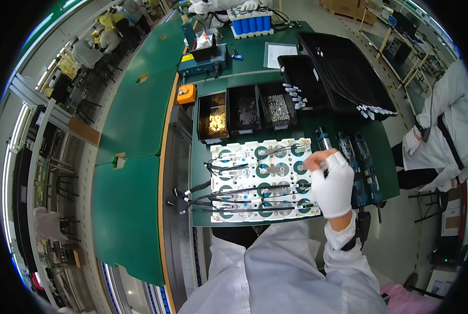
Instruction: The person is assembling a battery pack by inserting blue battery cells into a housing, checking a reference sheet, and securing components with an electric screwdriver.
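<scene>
In a white glove with bare fingertips, my right hand (332,183) hovers at the right edge of a white battery module (249,180). Its thumb and forefinger are pinched together, and I cannot make out what, if anything, is between them. The module lies flat on the green bench, with rows of round openings, metal tabs and small blue spots. Black wires (244,194) run across it and bunch past its left edge. Just beyond my hand lie several powered screwdrivers (366,167). My left hand is not in view.
Behind the module stand black bins with brass-coloured parts (216,121), dark parts (246,114) and silver screws (277,109). An orange box (186,94) sits left of them. Black trays (344,73) hold cables at back right. A blue-celled pack (251,25) and a co-worker are beyond; another person (438,125) stands right.
</scene>
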`<action>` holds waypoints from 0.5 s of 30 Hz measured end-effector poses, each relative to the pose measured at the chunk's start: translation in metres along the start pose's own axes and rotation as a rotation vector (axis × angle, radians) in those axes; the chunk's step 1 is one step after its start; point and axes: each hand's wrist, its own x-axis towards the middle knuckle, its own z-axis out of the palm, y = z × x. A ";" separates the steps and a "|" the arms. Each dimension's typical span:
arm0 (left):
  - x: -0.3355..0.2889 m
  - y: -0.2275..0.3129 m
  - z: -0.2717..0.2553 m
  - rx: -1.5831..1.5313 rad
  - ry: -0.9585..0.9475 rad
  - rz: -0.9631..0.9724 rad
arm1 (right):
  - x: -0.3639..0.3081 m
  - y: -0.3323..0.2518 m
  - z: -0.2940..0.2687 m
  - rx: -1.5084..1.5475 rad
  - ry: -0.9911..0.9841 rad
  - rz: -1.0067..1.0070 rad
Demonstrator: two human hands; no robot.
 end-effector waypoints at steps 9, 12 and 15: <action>-0.148 0.143 0.167 -0.922 -1.463 0.666 | -0.055 -0.066 0.032 1.355 -0.918 0.351; -0.176 0.134 0.172 -1.301 -1.124 0.099 | -0.066 -0.057 0.025 1.315 -0.938 0.570; -0.163 0.120 0.176 -0.912 -1.398 -0.397 | -0.080 -0.063 0.017 1.013 -0.817 0.303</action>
